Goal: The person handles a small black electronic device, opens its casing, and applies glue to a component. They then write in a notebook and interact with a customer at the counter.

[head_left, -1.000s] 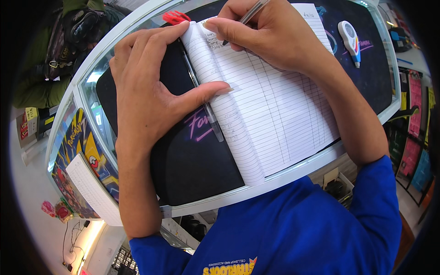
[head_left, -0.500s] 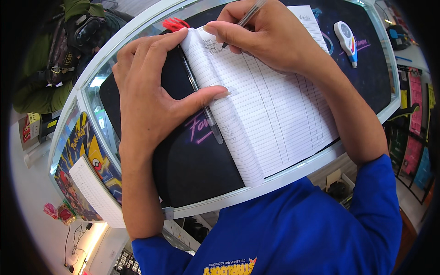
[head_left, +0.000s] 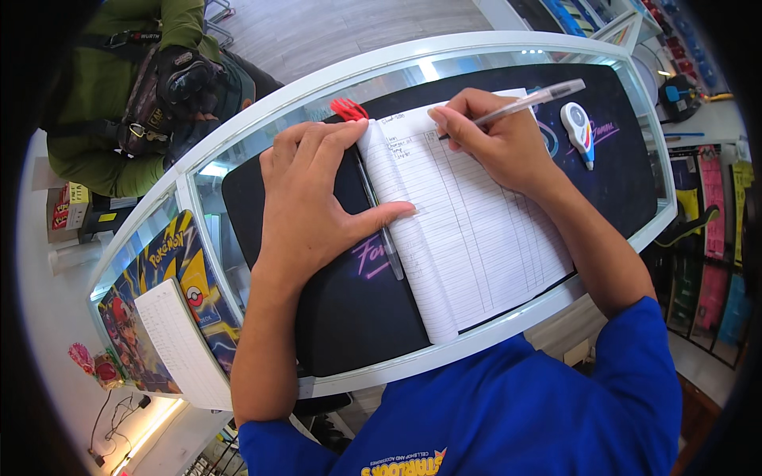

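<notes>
Right of centre, my right hand pinches a pen; centre-left, my spread left hand touches the notebook.

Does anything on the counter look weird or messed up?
Nothing looks spilled or broken. One odd bit: a red frilly thing pokes out past the left hand, near the top of the notebook; I can't tell what it is.

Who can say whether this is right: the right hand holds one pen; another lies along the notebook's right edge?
Not quite: the head view shows the other pen along the left edge of the notebook. The right hand does hold one pen.
</notes>
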A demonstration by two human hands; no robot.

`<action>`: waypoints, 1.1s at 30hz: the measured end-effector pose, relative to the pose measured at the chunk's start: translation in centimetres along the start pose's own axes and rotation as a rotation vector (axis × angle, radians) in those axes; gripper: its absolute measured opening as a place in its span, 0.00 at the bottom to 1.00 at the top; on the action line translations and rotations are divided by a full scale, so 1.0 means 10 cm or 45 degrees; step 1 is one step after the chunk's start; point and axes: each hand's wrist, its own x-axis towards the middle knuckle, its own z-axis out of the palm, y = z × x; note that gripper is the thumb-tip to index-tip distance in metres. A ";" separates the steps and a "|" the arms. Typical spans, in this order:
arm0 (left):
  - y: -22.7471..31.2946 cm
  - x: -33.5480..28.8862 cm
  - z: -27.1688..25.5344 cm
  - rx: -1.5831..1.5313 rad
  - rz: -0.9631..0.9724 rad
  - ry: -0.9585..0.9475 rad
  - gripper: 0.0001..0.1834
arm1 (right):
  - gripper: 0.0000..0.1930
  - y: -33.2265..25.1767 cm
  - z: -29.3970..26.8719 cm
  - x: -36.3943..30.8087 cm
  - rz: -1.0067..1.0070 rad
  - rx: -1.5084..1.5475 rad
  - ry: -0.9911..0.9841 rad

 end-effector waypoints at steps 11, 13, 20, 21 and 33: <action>0.01 -0.01 0.03 0.014 -0.013 -0.004 0.50 | 0.15 -0.04 0.01 0.02 0.087 0.060 -0.103; 0.00 0.00 0.03 0.020 -0.010 -0.004 0.50 | 0.15 -0.06 0.00 0.02 0.104 0.071 -0.107; 0.00 0.01 0.03 0.046 0.022 0.005 0.50 | 0.15 0.00 0.03 0.02 0.045 0.061 -0.048; 0.00 0.00 0.03 0.045 0.026 0.009 0.50 | 0.14 0.00 0.03 0.01 0.043 0.053 -0.053; -0.01 0.00 0.05 0.078 0.045 0.025 0.50 | 0.16 0.04 0.02 0.04 0.027 0.016 -0.062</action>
